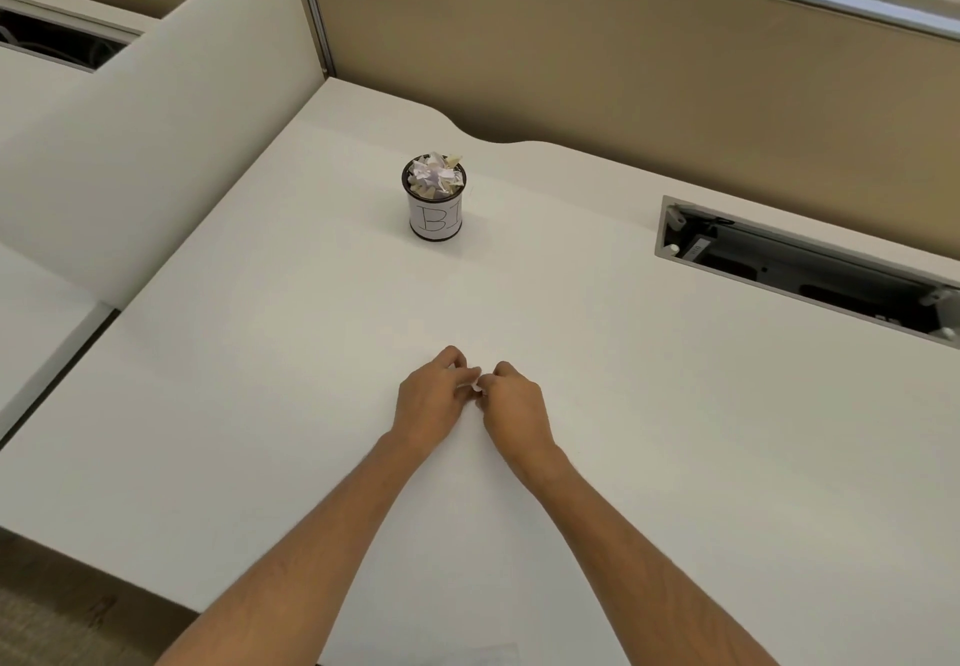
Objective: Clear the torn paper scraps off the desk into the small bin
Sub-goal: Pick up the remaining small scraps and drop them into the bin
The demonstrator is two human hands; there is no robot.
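A small round bin (434,218) with a white label stands upright at the back middle of the white desk (260,379). Crumpled paper scraps (435,175) fill it above the rim. My left hand (431,397) and my right hand (514,408) rest side by side on the desk's middle, well in front of the bin. Their fingertips meet and pinch a tiny white paper scrap (475,385) between them. No other loose scraps show on the desk.
An open cable tray slot (800,265) is cut into the desk at the right. A padded white divider (156,145) runs along the left, and a tan partition wall (623,67) stands behind. The desk's front edge drops to carpet at lower left.
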